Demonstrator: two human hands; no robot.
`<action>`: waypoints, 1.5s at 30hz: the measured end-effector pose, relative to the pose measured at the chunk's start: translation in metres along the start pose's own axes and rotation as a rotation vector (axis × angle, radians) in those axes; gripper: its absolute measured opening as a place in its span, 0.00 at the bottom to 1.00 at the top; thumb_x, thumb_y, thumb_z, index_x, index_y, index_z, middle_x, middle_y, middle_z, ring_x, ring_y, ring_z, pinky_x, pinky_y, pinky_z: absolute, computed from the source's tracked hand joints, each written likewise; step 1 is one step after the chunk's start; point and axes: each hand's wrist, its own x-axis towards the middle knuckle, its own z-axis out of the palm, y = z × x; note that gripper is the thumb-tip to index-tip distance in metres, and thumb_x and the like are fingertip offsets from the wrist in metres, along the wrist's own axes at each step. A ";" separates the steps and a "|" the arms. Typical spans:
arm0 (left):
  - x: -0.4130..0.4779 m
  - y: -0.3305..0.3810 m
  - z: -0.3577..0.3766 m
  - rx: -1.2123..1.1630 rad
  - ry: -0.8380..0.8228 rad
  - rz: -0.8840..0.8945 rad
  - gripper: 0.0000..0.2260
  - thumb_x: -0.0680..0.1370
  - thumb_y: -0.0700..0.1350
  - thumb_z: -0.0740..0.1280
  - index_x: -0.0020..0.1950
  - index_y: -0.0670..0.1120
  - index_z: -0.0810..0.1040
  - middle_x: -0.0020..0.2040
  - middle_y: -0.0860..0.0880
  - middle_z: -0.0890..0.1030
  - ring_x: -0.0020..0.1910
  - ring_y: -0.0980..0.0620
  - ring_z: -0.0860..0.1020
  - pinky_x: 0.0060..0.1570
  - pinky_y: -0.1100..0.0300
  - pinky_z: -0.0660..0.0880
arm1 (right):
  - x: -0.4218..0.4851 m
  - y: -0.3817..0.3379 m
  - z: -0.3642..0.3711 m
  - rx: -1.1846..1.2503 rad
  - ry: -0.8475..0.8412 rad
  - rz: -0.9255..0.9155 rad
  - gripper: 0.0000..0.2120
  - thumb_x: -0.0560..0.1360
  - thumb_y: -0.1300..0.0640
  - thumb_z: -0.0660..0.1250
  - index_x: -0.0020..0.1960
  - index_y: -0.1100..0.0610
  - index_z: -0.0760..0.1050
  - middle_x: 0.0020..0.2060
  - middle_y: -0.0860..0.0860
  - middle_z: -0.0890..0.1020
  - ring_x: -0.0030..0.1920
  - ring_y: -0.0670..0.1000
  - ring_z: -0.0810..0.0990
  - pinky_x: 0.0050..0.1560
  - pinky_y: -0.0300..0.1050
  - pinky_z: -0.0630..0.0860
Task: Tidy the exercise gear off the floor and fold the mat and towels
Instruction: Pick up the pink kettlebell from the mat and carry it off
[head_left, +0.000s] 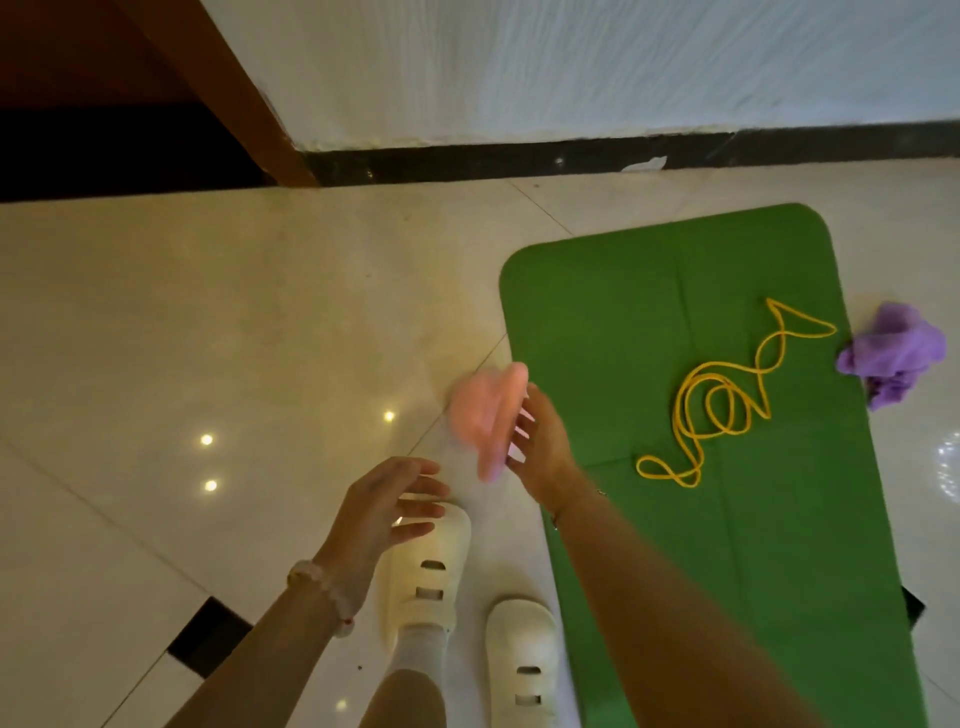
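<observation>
A person stands at lower centre of the frame beside a green mat (597, 312) laid flat on the tiled floor (208, 322) at right, with a blurred pink cloth (485, 415) at the tips of the right hand (540, 441). That hand's fingers are spread against the cloth, and the blur hides whether they pinch it or merely touch it. The left hand (384, 504), just below and to the left, is empty, its fingers straight and apart. A yellow rope (722, 400) lies in loose loops on the mat's upper half, and a crumpled purple towel (893, 353) sits on the floor just beside the mat's right edge. The likely risks are that the pink cloth slips from an unsure hold and drops onto the white shoes (426, 571) below, and that folding the mat before lifting the rope traps the rope inside.
</observation>
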 end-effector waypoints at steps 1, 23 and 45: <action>0.006 0.000 0.000 0.006 0.004 0.009 0.10 0.80 0.41 0.57 0.50 0.41 0.78 0.44 0.41 0.82 0.42 0.45 0.79 0.46 0.52 0.76 | 0.008 0.001 0.002 0.009 -0.006 -0.002 0.23 0.77 0.41 0.60 0.66 0.52 0.71 0.59 0.53 0.78 0.59 0.53 0.77 0.55 0.53 0.76; -0.068 0.027 0.014 0.056 -0.024 0.026 0.10 0.80 0.38 0.58 0.46 0.39 0.78 0.39 0.42 0.82 0.37 0.47 0.79 0.40 0.55 0.75 | -0.074 -0.052 -0.010 -0.019 0.051 0.165 0.20 0.76 0.49 0.64 0.61 0.60 0.68 0.46 0.56 0.76 0.46 0.56 0.76 0.44 0.50 0.73; -0.425 0.195 0.022 0.281 -0.224 0.436 0.11 0.80 0.42 0.58 0.50 0.40 0.79 0.42 0.43 0.83 0.43 0.44 0.80 0.50 0.50 0.76 | -0.510 -0.173 0.009 0.686 -0.392 -0.226 0.16 0.69 0.60 0.63 0.26 0.53 0.62 0.18 0.46 0.61 0.19 0.45 0.61 0.24 0.34 0.61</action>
